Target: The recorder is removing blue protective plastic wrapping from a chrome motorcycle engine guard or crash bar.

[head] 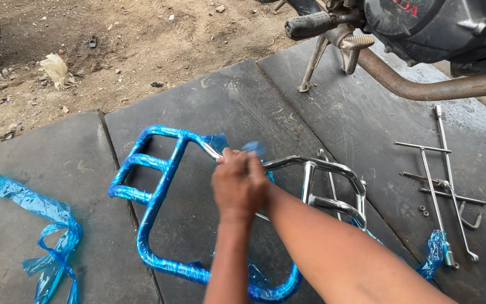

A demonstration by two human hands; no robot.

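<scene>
Both forearms cross low in frame; my left hand (237, 188) and right hand (252, 166) pinch blue film (254, 148) on the rack (158, 191), lying on the mat (243, 101). Rack looks stiff and heavy, film thin, stretchy; I'd grab its loose edge.

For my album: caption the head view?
Two hands peel blue plastic wrap off a chrome rack beside a motorcycle.
</scene>
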